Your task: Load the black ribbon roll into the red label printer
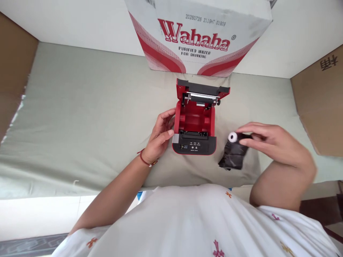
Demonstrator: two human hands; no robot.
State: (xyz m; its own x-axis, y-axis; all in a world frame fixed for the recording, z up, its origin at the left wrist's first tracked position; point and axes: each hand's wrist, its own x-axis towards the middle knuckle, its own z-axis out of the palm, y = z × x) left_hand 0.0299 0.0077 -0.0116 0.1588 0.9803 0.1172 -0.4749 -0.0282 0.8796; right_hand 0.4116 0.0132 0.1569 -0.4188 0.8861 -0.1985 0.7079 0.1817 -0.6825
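Note:
A small red and black thermal printer (197,142) sits on the cloth with its lid (203,91) raised. Its red paper bay (195,121) shows no roll inside. My left hand (160,135) grips the printer's left side, thumb by the front corner and fingers along the wall. To the right of the printer, my right hand (262,137) pinches a small paper roll (232,137) with a white end and a dark centre hole. A crumpled black plastic wrapper (233,157) hangs below the roll; whether it is still attached is hard to tell.
Behind the printer stands a white and red carton (198,39) marked Wahaha, close to the raised lid. Brown cardboard (321,103) borders the right, and more brown cardboard (16,64) the left. A grey-green cloth (88,117) covers the tabletop.

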